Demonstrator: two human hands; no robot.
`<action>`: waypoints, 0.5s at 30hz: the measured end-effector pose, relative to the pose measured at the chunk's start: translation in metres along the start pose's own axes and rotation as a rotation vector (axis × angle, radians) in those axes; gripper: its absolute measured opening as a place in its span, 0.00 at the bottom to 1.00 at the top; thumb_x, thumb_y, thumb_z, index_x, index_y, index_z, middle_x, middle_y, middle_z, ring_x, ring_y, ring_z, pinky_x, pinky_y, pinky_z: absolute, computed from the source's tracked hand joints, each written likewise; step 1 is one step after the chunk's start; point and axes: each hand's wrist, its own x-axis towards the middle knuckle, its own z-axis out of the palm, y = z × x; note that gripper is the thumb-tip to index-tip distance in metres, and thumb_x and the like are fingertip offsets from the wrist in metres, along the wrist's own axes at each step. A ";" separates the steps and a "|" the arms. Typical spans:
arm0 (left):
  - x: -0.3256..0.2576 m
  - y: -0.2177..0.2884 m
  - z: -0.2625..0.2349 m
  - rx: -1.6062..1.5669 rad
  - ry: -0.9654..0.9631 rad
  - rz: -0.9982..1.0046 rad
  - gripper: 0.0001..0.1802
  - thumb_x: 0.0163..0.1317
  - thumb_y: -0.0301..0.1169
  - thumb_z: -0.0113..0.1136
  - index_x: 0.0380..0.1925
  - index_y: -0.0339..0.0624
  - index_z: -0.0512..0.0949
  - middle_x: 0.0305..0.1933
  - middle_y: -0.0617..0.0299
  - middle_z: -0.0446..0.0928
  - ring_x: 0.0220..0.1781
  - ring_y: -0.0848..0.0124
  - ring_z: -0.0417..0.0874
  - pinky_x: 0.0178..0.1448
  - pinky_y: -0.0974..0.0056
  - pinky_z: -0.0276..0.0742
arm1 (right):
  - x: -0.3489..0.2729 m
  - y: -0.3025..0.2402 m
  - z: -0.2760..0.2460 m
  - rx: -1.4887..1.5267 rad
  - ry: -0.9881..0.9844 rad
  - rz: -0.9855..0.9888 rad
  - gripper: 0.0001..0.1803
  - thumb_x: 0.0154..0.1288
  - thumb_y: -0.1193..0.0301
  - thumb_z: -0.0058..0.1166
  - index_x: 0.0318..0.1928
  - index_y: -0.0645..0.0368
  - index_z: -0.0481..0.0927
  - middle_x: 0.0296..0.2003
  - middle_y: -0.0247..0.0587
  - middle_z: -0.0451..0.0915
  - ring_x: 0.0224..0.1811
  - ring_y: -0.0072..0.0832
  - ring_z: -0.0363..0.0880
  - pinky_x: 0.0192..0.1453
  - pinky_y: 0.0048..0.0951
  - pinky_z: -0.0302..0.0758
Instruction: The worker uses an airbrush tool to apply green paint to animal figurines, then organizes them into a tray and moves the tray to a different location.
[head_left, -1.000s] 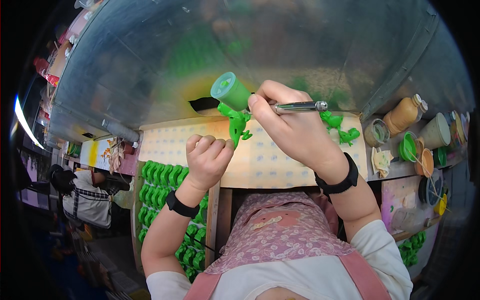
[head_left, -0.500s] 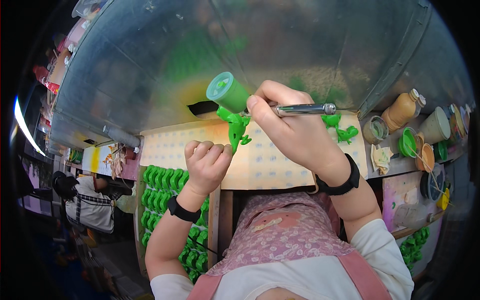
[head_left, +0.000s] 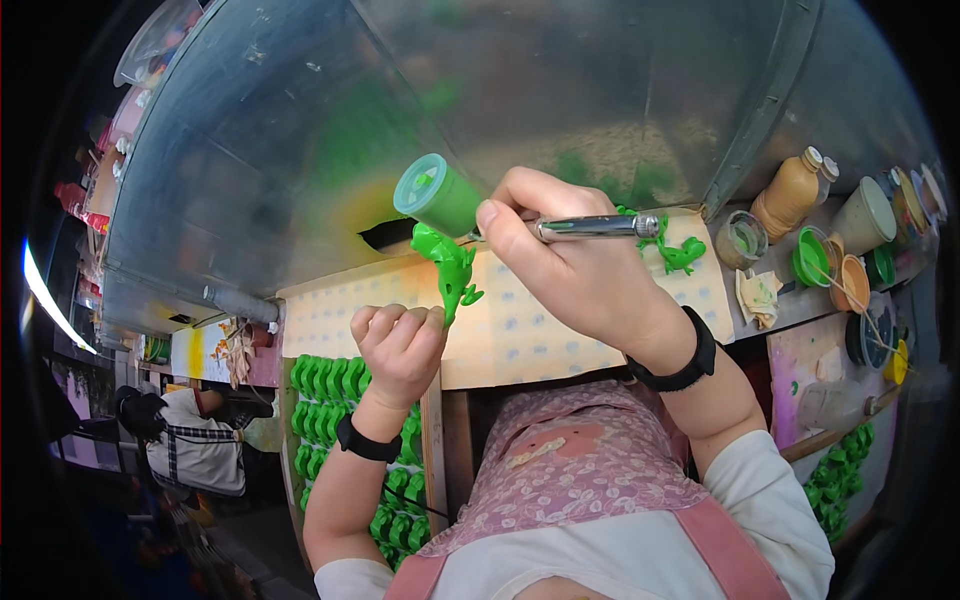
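Observation:
My left hand (head_left: 400, 345) is closed and pinches the lower tip of a small green dinosaur-like figurine (head_left: 450, 270), holding it upright above the papered bench. My right hand (head_left: 575, 250) grips a silver airbrush (head_left: 595, 229) with thumb and fingers wrapped round its body. A green paint cup (head_left: 440, 196) with a pale translucent lid is fixed to the airbrush and leans to the left, just over the figurine's top. The airbrush's nozzle is hidden behind the cup and my fingers.
Green figurines (head_left: 683, 255) lie on the patterned paper (head_left: 510, 340) at the right. Rows of green pieces (head_left: 325, 375) fill a tray beside my left arm. Paint cups (head_left: 812, 258), a jar (head_left: 741, 240) and bottles (head_left: 788, 190) stand right. A metal booth wall (head_left: 560, 90) rises ahead. Another person (head_left: 195, 440) sits far left.
The figurine has turned slightly in my left hand. The whole view has shifted a little, and both hands keep nearly the same place over the bench.

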 end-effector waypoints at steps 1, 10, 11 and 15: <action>0.000 0.000 0.000 -0.002 0.001 -0.001 0.11 0.37 0.25 0.60 0.24 0.47 0.73 0.22 0.71 0.70 0.29 0.72 0.69 0.40 0.65 0.59 | 0.000 0.000 0.000 0.011 0.006 -0.016 0.12 0.57 0.69 0.46 0.24 0.66 0.69 0.13 0.38 0.65 0.15 0.19 0.61 0.20 0.24 0.59; 0.002 -0.001 -0.002 -0.004 -0.002 0.000 0.11 0.37 0.24 0.60 0.24 0.47 0.73 0.22 0.71 0.70 0.29 0.72 0.69 0.40 0.64 0.59 | 0.001 0.000 0.001 0.006 0.033 -0.031 0.11 0.58 0.69 0.46 0.24 0.66 0.69 0.13 0.37 0.65 0.15 0.19 0.60 0.20 0.24 0.58; 0.002 -0.001 -0.002 -0.001 -0.008 0.001 0.11 0.37 0.24 0.60 0.24 0.47 0.73 0.22 0.71 0.70 0.29 0.73 0.69 0.40 0.64 0.59 | 0.001 0.001 0.002 -0.007 0.052 -0.043 0.11 0.58 0.69 0.46 0.24 0.65 0.69 0.13 0.36 0.65 0.15 0.19 0.60 0.20 0.24 0.58; 0.002 -0.001 -0.002 0.002 -0.004 0.000 0.10 0.38 0.25 0.59 0.23 0.47 0.73 0.22 0.71 0.69 0.29 0.73 0.69 0.40 0.64 0.59 | 0.001 0.002 0.002 -0.003 -0.006 -0.024 0.11 0.58 0.70 0.46 0.24 0.66 0.70 0.13 0.37 0.65 0.15 0.19 0.60 0.20 0.25 0.58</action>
